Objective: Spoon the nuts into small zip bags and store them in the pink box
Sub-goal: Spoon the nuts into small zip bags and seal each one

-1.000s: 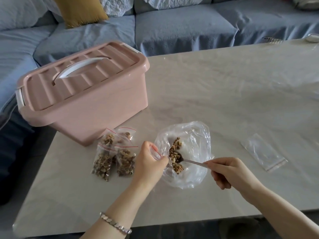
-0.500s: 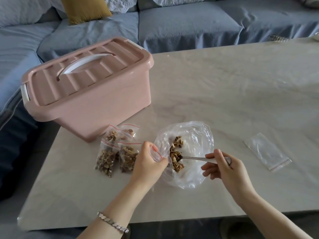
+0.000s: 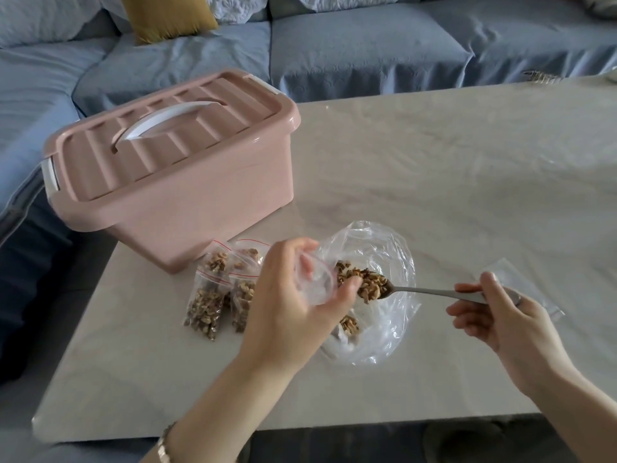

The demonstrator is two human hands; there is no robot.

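Nuts (image 3: 372, 285) heaped on the spoon (image 3: 430, 291), pinched in the right hand (image 3: 497, 315), could spill beside the small zip bag (image 3: 315, 279) the left hand (image 3: 293, 295) gripped, its mouth barely open.

I see the pink box (image 3: 173, 182) standing shut near the table's far-left corner, white handle folded flat in its ribbed lid. Just in front of it, near the left edge, filled zip bags (image 3: 220, 289) of walnut pieces lie flat, overlapping, red-striped tops toward the box. A small empty zip bag (image 3: 314, 279) is held mouth open above the table. A heaped spoon (image 3: 394, 289) of walnuts (image 3: 370, 284) sits level at its mouth, over the crumpled clear bag (image 3: 384, 315) holding a few more. Another empty zip bag (image 3: 521, 279) lies flat further right.
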